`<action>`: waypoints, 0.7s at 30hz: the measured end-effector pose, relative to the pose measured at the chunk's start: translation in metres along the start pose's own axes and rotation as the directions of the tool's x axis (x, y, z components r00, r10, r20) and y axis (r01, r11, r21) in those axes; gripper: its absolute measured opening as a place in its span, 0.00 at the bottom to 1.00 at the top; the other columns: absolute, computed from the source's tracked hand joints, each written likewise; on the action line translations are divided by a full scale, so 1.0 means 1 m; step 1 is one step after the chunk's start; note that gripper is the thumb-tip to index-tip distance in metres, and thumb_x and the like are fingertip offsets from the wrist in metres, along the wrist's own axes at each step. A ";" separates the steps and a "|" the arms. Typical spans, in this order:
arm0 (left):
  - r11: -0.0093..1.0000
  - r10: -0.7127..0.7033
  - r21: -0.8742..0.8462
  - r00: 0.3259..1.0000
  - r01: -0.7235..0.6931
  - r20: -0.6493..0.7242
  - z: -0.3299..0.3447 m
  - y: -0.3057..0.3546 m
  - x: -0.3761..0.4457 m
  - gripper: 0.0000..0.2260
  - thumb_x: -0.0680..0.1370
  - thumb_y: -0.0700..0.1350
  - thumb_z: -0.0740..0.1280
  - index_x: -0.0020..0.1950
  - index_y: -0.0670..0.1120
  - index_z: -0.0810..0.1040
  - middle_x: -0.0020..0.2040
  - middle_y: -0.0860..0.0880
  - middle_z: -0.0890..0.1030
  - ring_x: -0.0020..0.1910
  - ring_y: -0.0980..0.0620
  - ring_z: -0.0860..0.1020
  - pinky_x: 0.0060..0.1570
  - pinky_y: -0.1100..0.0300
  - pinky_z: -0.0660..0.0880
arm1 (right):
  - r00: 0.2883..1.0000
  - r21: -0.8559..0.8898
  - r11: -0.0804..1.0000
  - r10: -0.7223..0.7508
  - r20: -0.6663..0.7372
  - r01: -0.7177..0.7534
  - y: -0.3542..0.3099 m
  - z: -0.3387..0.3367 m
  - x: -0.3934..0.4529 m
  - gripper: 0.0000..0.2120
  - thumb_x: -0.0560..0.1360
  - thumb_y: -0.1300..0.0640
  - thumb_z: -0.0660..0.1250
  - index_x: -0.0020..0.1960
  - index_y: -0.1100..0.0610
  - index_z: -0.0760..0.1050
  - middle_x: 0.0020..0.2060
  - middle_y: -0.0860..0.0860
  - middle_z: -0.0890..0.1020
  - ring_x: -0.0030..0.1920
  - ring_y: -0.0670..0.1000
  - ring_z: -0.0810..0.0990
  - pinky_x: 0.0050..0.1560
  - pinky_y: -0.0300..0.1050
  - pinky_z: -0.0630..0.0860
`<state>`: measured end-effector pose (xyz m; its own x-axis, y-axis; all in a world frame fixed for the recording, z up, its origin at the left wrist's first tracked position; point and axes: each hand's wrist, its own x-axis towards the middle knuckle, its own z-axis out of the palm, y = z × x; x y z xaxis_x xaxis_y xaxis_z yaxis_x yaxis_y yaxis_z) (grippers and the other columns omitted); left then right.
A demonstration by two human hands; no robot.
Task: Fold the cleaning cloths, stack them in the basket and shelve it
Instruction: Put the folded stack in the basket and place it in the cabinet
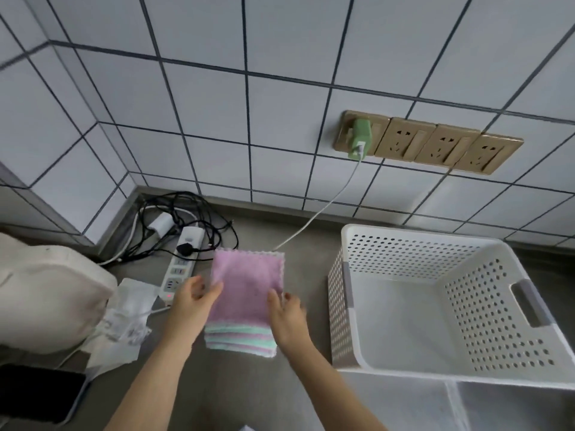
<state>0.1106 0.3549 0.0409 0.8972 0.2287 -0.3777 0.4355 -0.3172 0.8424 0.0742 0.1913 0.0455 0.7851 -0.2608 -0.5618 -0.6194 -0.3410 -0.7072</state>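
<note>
Resting on a pile of folded cloths (245,301) mid-worktop, the left hand (194,301) pinches the pink top cloth's edge; the right hand (287,315) presses flat. White basket (348,306) sits just beside, toward the worktop's right edge.

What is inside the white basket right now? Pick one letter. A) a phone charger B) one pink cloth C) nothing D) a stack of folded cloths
C: the white basket shows only its bare floor, while the pink cloth lies on the stack on the counter between both hands.
</note>
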 end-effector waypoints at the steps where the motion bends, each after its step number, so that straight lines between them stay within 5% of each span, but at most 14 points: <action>1: 0.999 -0.043 0.002 0.996 0.043 0.077 0.000 -0.006 0.005 0.24 0.75 0.55 0.68 0.68 0.48 0.69 0.61 0.52 0.75 0.59 0.49 0.74 0.56 0.54 0.69 | 0.997 0.025 0.997 0.077 0.022 -0.077 0.007 0.006 0.005 0.32 0.78 0.38 0.54 0.71 0.62 0.62 0.68 0.60 0.67 0.67 0.59 0.67 0.67 0.52 0.64; 5: 0.993 -0.077 -0.063 0.951 0.100 0.298 0.007 -0.020 0.014 0.31 0.71 0.65 0.67 0.70 0.54 0.67 0.65 0.53 0.74 0.63 0.49 0.73 0.65 0.46 0.69 | 0.977 0.196 0.965 0.148 0.153 -0.177 0.033 0.021 0.011 0.39 0.72 0.30 0.56 0.69 0.58 0.67 0.65 0.54 0.74 0.65 0.55 0.73 0.67 0.53 0.68; 10: 0.991 -0.106 -0.041 0.941 0.126 0.322 -0.001 -0.035 0.030 0.31 0.64 0.63 0.73 0.62 0.52 0.71 0.61 0.51 0.77 0.59 0.49 0.76 0.61 0.43 0.73 | 0.933 0.411 0.858 0.186 0.308 -0.307 0.059 0.020 0.017 0.21 0.71 0.44 0.69 0.58 0.56 0.74 0.54 0.49 0.81 0.55 0.49 0.79 0.59 0.48 0.74; 16: 0.943 -0.223 -0.142 0.886 0.302 0.406 -0.004 -0.049 0.039 0.44 0.50 0.63 0.80 0.61 0.50 0.70 0.58 0.48 0.78 0.55 0.48 0.79 0.58 0.47 0.76 | 0.869 0.472 0.773 0.201 0.452 -0.424 0.074 0.014 0.023 0.32 0.58 0.48 0.78 0.60 0.56 0.75 0.51 0.50 0.81 0.54 0.51 0.78 0.52 0.44 0.70; 21: 0.912 -0.314 -0.081 0.811 0.403 0.494 -0.007 -0.062 0.044 0.40 0.55 0.62 0.81 0.64 0.51 0.72 0.58 0.49 0.81 0.55 0.49 0.81 0.57 0.47 0.77 | 0.864 0.539 0.745 0.097 0.494 -0.393 0.069 0.008 0.023 0.10 0.62 0.56 0.73 0.42 0.57 0.78 0.39 0.55 0.69 0.36 0.48 0.69 0.38 0.40 0.65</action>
<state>0.1224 0.3912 -0.0256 0.6265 -0.1691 -0.7608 0.7525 -0.1230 0.6470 0.0495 0.1693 -0.0194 0.6142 0.1881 -0.7664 -0.7737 0.3348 -0.5379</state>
